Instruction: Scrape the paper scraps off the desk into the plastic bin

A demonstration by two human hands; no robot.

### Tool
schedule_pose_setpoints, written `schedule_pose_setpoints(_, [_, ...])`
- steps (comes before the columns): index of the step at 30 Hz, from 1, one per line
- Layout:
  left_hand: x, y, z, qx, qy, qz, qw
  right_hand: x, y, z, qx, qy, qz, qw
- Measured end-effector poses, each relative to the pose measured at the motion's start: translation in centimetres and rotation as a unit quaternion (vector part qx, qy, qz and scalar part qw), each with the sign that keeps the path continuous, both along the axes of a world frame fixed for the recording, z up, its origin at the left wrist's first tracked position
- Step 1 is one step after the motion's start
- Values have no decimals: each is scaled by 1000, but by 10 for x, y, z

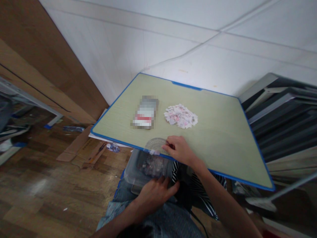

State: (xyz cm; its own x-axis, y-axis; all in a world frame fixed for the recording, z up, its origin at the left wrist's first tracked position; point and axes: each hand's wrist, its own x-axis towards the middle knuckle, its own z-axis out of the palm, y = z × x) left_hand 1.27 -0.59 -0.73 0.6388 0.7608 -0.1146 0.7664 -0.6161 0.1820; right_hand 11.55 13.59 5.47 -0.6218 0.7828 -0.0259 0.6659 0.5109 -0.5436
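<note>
My right hand (178,148) is at the near edge of a pale green board (218,142) with a blue rim. Its thumb and fingers are closed at the right side of a clear, round-edged protractor (156,144), which lies partly under them. Lower down, my left hand (157,193) rests with its thumb apart at the near side of a clear plastic box (131,170) on my lap. Small pieces in clear wrapping (152,165) lie inside the box. Beyond my right hand, a heap of small whitish-pink paper pieces (180,115) sits on the board.
A blurred-out rectangular object (145,112) lies left of the heap. A white wall (160,43) stands behind the board. Dark stacked panels (287,112) are at the right. On the wooden floor at left are flattened cardboard (84,150) and a plastic bottle (113,147).
</note>
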Motion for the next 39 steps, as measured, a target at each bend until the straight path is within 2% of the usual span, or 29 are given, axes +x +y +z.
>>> schedule_pose_setpoints(10, [0, -1, -2, 9, 4, -2, 1000, 4, -1, -2, 23, -48, 42, 998])
schedule_pose_setpoints(22, [1, 0, -2, 11, 2, 1, 1000, 4, 0, -1, 6, -55, 51, 997])
schedule_pose_setpoints(27, [0, -1, -2, 18, -9, 3, 1000, 7, -2, -3, 39, -51, 97, 993])
schedule_pose_setpoints(32, [0, 0, -1, 12, -1, 1, 1000, 8, -3, -4, 58, -51, 96, 992])
schedule_pose_setpoints(39, [0, 1, -1, 9, -7, -2, 1000, 7, -4, -7, 52, -33, 88, 994])
